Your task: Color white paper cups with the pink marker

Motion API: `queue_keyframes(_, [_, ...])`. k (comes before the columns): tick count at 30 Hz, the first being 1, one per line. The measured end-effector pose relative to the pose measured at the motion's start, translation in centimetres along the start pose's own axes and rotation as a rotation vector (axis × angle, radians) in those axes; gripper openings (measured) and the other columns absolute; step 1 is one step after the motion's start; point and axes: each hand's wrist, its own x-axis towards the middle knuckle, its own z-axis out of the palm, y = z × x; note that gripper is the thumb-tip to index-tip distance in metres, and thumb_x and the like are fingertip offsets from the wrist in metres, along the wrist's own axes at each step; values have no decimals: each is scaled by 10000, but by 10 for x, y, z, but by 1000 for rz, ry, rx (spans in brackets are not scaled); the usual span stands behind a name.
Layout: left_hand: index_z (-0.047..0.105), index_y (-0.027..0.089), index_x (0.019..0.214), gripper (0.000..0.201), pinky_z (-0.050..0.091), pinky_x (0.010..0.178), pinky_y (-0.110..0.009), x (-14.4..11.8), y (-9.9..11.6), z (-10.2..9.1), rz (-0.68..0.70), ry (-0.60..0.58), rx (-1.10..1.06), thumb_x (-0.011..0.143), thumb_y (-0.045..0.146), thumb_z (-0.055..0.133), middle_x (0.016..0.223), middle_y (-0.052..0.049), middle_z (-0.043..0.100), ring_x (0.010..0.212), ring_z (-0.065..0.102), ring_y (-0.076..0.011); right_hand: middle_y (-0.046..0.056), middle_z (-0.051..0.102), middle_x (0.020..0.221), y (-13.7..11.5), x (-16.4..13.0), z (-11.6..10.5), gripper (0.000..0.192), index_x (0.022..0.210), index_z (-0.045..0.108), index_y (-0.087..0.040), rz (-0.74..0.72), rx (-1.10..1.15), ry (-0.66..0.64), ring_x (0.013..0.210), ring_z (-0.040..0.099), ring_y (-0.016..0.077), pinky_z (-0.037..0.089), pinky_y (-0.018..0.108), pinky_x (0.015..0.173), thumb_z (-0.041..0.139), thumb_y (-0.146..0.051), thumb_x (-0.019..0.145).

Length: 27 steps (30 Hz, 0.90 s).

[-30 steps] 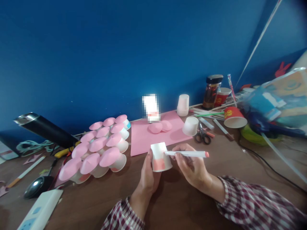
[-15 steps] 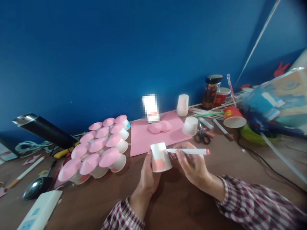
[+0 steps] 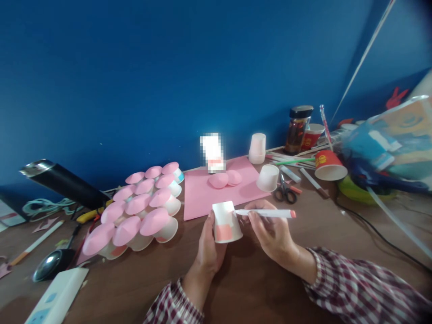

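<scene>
The left hand clasps an upturned, tapered white paper cup banded coral. At its three o'clock, the right hand pinches a slim white marker, tip on the cup, above the wooden desk.

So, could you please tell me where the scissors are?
In the head view, the scissors lie on the table right of centre, beside the upturned white cup at the pink sheet's edge.

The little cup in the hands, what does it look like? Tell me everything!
The cup is a small white paper cup, held upside down just above the brown table. A pink patch is coloured on its lower side. The left hand grips it from behind. The right hand holds a white marker, tip against the cup's side.
</scene>
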Motion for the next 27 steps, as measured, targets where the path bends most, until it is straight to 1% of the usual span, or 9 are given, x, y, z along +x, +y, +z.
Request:
queue_keyframes(5, [688, 131, 944, 408, 479, 920, -405, -2, 4, 4, -18, -38, -6, 827, 506, 578, 951, -106, 721, 1016, 634, -282, 9, 655, 736, -2, 1, 1, 83, 905, 566, -209, -62, 44, 47, 670, 662, 142, 551, 202, 598, 528, -266, 952])
queue_keyframes(9, [683, 103, 976, 436, 479, 909, -406, -2, 6, 4, -16, -59, -24, 854, 498, 542, 941, -111, 720, 974, 644, -271, 5, 649, 760, -4, 1, 1, 43, 944, 564, -217, -115, 32, 38, 681, 657, 133, 550, 193, 607, 525, -232, 953])
queue_keyframes(13, [685, 96, 934, 383, 487, 871, -388, 1, 6, 2, 8, -97, -71, 875, 436, 517, 900, -102, 712, 881, 643, -237, 17, 653, 807, -5, 1, 1, 43, 957, 565, -216, -197, 12, 48, 708, 655, 135, 560, 206, 649, 523, -214, 949])
queue_keyframes(15, [682, 106, 911, 341, 495, 840, -365, 2, 5, 0, 17, -95, -100, 873, 408, 530, 895, -94, 707, 849, 637, -215, 19, 652, 805, -4, 1, 2, 48, 963, 567, -216, -199, 26, 57, 718, 659, 139, 564, 208, 658, 521, -218, 950])
queue_keyframes(18, [674, 126, 921, 287, 508, 798, -342, 4, 3, -3, 19, -37, -113, 862, 391, 578, 896, -77, 702, 826, 637, -194, 20, 651, 791, 1, 0, 2, 56, 958, 568, -214, -155, 40, 51, 712, 663, 140, 566, 208, 653, 515, -230, 956])
queue_keyframes(20, [666, 135, 940, 274, 508, 838, -368, 5, 3, -4, 23, -17, -118, 854, 389, 608, 920, -77, 699, 870, 643, -207, 23, 652, 798, 4, 0, 3, 56, 961, 565, -212, -136, 46, 53, 705, 657, 138, 569, 215, 658, 519, -244, 956])
queue_keyframes(24, [646, 154, 1004, 293, 475, 949, -448, 6, 5, -5, 47, -26, -117, 844, 398, 633, 1025, -94, 689, 1017, 627, -250, 17, 636, 776, 6, 1, 3, 62, 953, 554, -210, -152, 64, 63, 686, 638, 137, 566, 223, 644, 519, -261, 957])
queue_keyframes(27, [611, 169, 1104, 392, 483, 933, -466, 6, 5, -3, 33, -17, -69, 839, 458, 625, 1040, -106, 687, 967, 644, -245, 14, 625, 774, 7, 2, 4, 59, 953, 552, -214, -161, 61, 44, 691, 635, 139, 561, 225, 639, 509, -254, 961])
